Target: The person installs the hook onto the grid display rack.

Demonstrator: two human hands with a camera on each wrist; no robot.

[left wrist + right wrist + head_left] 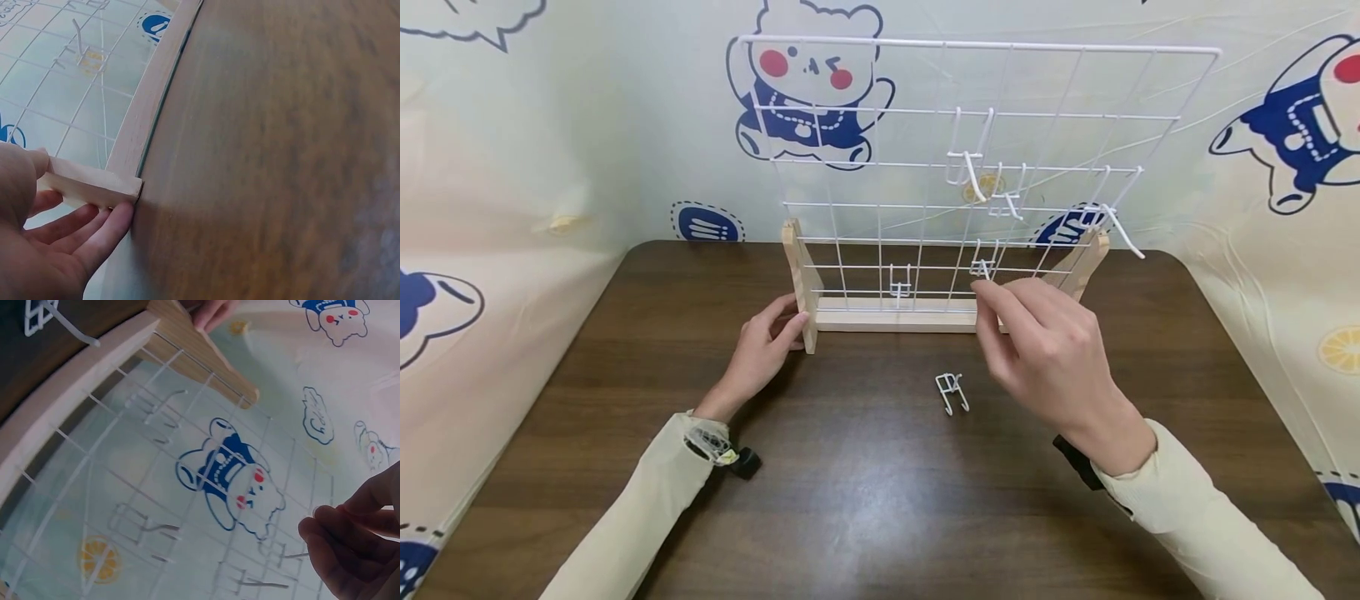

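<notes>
A white wire grid stands upright in a wooden base. My left hand grips the base's left foot; in the left wrist view the thumb lies on one side of that foot and fingers on the other. My right hand is raised before the grid's lower right, its fingertips close to a white double-prong hook. In the right wrist view this hand has thumb and fingers bent close together, with nothing visible between them. A loose hook lies on the table.
More white hooks hang on the grid: a large one, a smaller one, one at the right edge and one low down. The brown table ends at a patterned curtain behind the grid.
</notes>
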